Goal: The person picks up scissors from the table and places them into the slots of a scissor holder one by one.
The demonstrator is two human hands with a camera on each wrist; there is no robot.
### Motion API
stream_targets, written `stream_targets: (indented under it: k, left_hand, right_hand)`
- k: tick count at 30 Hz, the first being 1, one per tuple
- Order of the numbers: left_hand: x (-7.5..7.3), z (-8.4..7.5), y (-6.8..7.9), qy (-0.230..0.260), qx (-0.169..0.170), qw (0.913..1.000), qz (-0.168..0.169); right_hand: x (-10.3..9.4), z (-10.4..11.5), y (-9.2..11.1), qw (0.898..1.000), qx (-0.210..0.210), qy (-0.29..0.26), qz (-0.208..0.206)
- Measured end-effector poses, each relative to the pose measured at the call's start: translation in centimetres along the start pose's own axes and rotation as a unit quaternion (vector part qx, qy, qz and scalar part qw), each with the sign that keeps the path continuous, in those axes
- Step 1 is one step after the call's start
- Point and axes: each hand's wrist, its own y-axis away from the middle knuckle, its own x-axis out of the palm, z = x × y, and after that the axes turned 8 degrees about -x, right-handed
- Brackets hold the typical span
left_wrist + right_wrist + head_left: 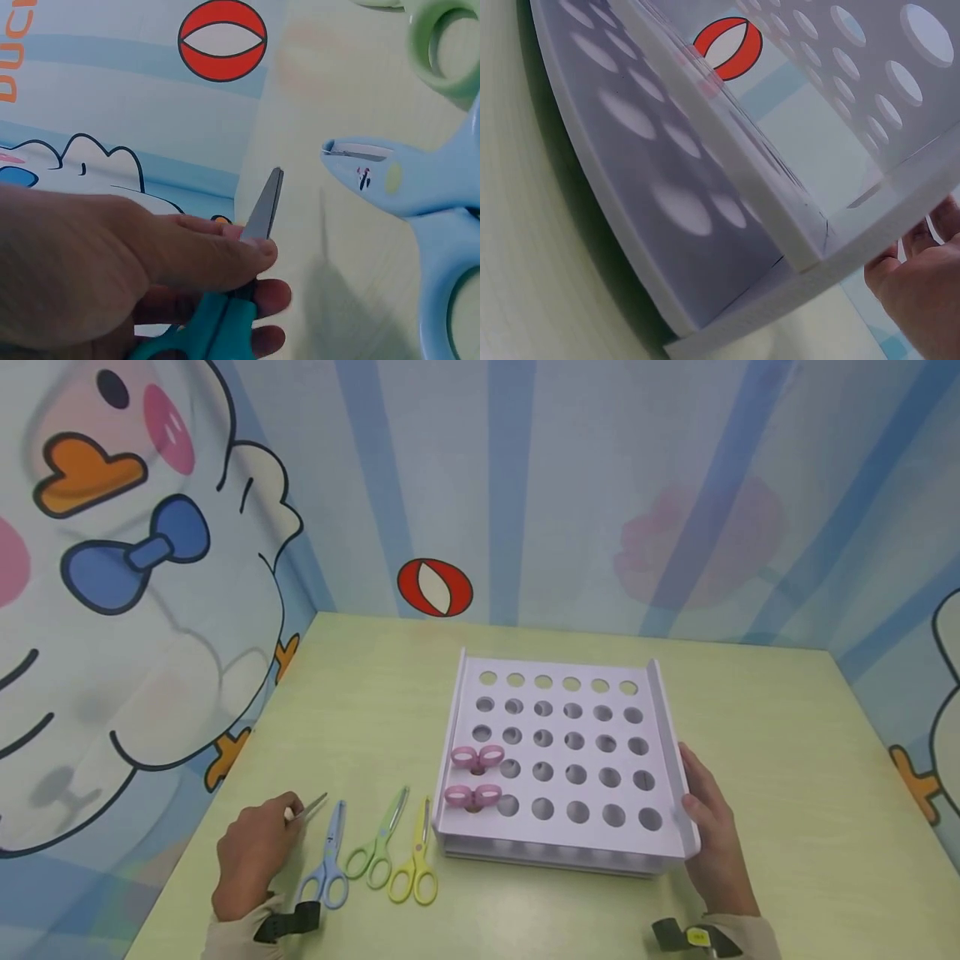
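A pair of scissors with teal handles (217,326) is held in my left hand (257,852), thumb and fingers pinching it where blades meet handles. Its blade (264,206) points away from the hand. Just right of that hand, blue scissors (328,860), green scissors (381,843) and yellow scissors (417,860) lie on the table. My right hand (711,827) rests against the outer right wall of a white rack (558,793) with rows of round holes. Two pink-handled scissors (477,757) stand in the rack's left column, blades down and handles above the board.
The pale yellow-green table (360,693) meets a cartoon-printed wall (450,485) at the back and sides. The rack's side walls (663,727) rise slightly above its top board. Below, in the right wrist view, lies a lower holed board (645,172).
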Motion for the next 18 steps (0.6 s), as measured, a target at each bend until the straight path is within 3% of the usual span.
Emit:
stream_targets:
  k: [9,18]
  left_hand:
    - [-0.9,-1.2,0.8,0.026,0.048,0.9968,-0.059]
    - [-1.8,-2.5,1.7,0.096,0.115,0.9824,-0.112]
  right_hand:
    - [0.0,0.1,0.0,1.0,0.013,0.014,-0.007]
    - [-0.1,0.0,-0.1,1.0,0.012,0.015,-0.008]
